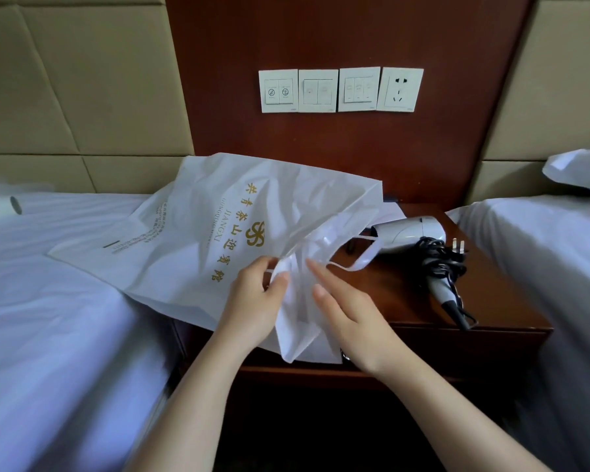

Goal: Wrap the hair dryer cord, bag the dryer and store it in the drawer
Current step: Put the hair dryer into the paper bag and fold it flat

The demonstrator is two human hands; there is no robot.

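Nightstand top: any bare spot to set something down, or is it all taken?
Little room. Bare wood shows on the nightstand only at the front right corner, between the hair dryer with its cord and the right bed. The bag and both hands cover the left half. The left bed is mostly bare sheet.

Two hands [252, 301] [351, 321], one white bag [201, 226], one hair dryer [413, 231], two beds [48, 301] [542, 250], four wall plates [278, 91] [318, 90] [358, 89] [402, 89], one pillow [579, 170].
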